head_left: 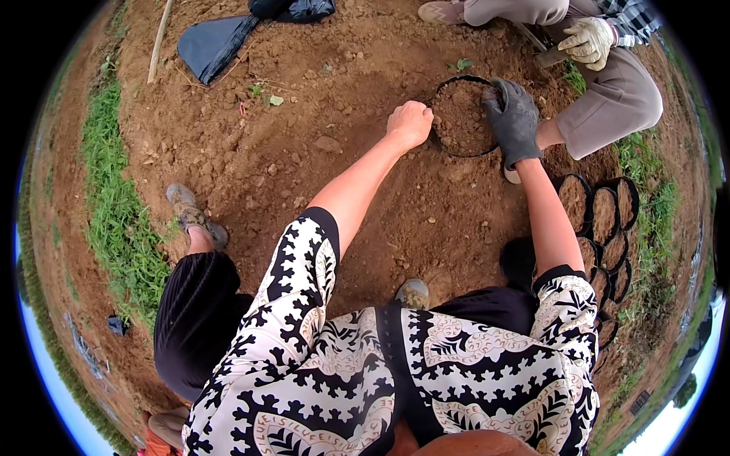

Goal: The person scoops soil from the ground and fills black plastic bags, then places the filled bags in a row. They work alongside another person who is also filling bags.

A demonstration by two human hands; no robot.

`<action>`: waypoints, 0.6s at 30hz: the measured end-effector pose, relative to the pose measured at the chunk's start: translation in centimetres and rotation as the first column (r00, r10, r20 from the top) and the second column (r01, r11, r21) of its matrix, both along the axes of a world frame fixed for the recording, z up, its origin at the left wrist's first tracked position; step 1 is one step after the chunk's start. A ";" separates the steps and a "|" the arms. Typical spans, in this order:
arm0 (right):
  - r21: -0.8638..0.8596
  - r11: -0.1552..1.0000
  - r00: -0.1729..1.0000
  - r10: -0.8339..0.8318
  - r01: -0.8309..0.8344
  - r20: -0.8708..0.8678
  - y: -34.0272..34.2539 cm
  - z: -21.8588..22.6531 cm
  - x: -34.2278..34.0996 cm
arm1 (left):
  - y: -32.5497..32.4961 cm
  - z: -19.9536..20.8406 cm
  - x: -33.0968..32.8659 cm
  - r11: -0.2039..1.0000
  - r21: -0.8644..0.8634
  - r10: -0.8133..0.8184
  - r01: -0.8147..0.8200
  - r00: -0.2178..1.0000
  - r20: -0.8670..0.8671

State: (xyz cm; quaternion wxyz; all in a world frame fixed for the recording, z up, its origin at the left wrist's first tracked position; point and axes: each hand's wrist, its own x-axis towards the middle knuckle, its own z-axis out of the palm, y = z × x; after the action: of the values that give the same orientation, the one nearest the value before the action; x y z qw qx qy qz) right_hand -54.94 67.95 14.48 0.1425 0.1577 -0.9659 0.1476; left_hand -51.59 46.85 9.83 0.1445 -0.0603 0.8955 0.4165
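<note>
A round black planting bag [465,155] stands on the ground in front of me, filled with loose brown soil [462,115]. My bare left hand [411,124] is closed at the left side of its rim, knuckles up. On the opposite side, my right hand [514,118], in a dark grey glove, grips the rim with the thumb and fingers bent over its edge. The lower part of the bag is hidden from above.
A co-worker crouches at the upper right; their gloved hand [589,43] holds a flat-bladed tool [552,57]. Several soil-filled black bags [604,213] stand at the right. Black plastic sheeting [217,45] and a wooden stick [160,42] lie at the upper left. Grass [114,182] borders the left.
</note>
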 end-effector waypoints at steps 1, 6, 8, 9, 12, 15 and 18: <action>-0.008 0.993 0.990 0.118 -0.119 -0.072 -1.5 0.7 0.8 | -0.2 -0.2 0.1 1.000 0.001 0.002 -0.002 1.000 -0.011; 0.416 0.884 0.977 0.199 -0.213 0.078 -4.0 -2.6 2.1 | -0.4 -0.9 0.3 1.000 0.001 0.029 -0.029 0.990 -0.136; 0.429 0.877 0.977 0.190 -0.215 0.102 -4.2 -3.1 0.2 | -1.5 -0.8 0.7 0.974 0.211 0.091 -0.081 0.995 -0.038; 0.424 0.881 0.977 0.174 -0.210 0.121 -4.4 -2.9 -0.3 | -2.5 0.0 0.4 0.945 0.308 0.115 -0.110 0.993 0.000; 0.442 0.876 0.980 0.146 -0.192 0.138 -4.3 -3.4 -0.5 | -5.7 1.8 2.2 0.928 0.369 0.067 -0.054 0.997 -0.024; 0.441 0.882 0.986 0.146 -0.165 0.076 -3.4 -4.0 0.9 | -12.3 3.5 5.6 0.933 0.352 0.047 -0.071 0.996 0.075; 0.450 0.884 0.988 0.074 -0.127 0.133 -2.7 -4.1 -0.2 | -19.8 3.4 9.7 0.915 0.310 0.217 -0.259 0.962 0.165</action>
State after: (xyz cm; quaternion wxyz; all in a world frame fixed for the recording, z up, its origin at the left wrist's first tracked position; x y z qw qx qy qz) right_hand -55.13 65.21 10.42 0.0392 0.2282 -0.9704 -0.0678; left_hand -41.89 27.05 13.19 0.1574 -0.1705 0.7885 0.5696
